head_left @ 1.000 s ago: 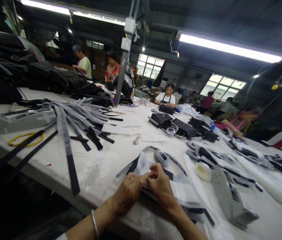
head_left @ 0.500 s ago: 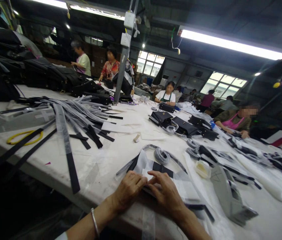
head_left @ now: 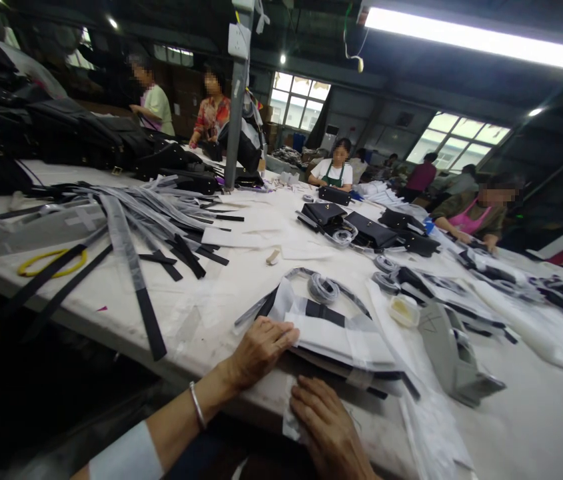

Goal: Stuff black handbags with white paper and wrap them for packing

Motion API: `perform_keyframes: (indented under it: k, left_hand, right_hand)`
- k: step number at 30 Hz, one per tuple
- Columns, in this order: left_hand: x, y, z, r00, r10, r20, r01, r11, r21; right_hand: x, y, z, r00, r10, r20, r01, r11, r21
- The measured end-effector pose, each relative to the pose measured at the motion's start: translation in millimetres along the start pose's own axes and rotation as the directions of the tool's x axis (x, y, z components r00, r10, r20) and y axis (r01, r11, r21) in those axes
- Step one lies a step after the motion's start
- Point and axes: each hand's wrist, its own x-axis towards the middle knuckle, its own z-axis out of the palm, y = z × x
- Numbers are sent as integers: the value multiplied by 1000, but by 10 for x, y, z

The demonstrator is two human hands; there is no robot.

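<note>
A black bag [head_left: 324, 311] with white wrapping sheet [head_left: 334, 337] over it lies near the front edge of the table. My left hand [head_left: 265, 350] holds its near left corner, the fingers together on the sheet and the thumb side partly hidden. Lower down, at the table edge, my right hand [head_left: 328, 417] has its fingers bent over a clear plastic strip [head_left: 290, 417]. A coiled strap [head_left: 324, 289] in grey film rests against the back of the bag. A band of clear tape [head_left: 361, 379] runs over the bag's front.
A grey tape dispenser [head_left: 456, 357] stands to the right, beside a small clear tub [head_left: 404, 311]. Film-wrapped black straps [head_left: 126, 233] fan out at left, by another dispenser [head_left: 36, 227] and a yellow tape ring [head_left: 51, 262]. A post [head_left: 238, 107] rises behind; co-workers sit or stand beyond.
My right hand has left the bag and moved down toward me to the plastic strip at the table edge. The left hand stays at the bag's corner, and the white sheet now shows uncovered.
</note>
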Motion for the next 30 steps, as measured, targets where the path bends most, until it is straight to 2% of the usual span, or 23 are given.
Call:
perform_keyframes:
  k: [6, 12, 17, 20, 24, 26, 28, 30]
  left_hand:
    - [85, -23, -6, 999, 39, 2, -39, 999, 34]
    - [66, -43, 36, 997, 70, 16, -70, 997, 19]
    - [6, -75, 89, 993, 119, -12, -118, 993, 29]
    - [-17, -85, 89, 993, 118, 3, -118, 993, 6]
    - [-69, -77, 71, 998, 47, 52, -43, 996, -78]
    - [-91, -64, 49, 998, -3, 59, 8, 995, -100]
    - [-98, -42, 12, 994, -46, 96, 58, 991, -122]
    - [-91, -9, -38, 983, -81, 168, 107, 982, -155]
  right_hand:
    - [404, -198, 219, 967, 152, -204, -98, 963, 253]
    - [609, -367, 370, 976, 127, -179, -56, 934, 353]
    - [721, -246, 229, 960, 249, -125, -166, 871, 462]
    - [821, -148, 103, 963, 238, -129, -146, 856, 497]
    - [912, -26, -48, 929, 342, -142, -215, 811, 544]
    - [936, 26, -122, 914, 376, -154, -255, 825, 505]
    - [946, 56, -198, 930, 319, -180, -225, 885, 407]
    - [946, 61, -267, 961, 208, -185, -147, 944, 294]
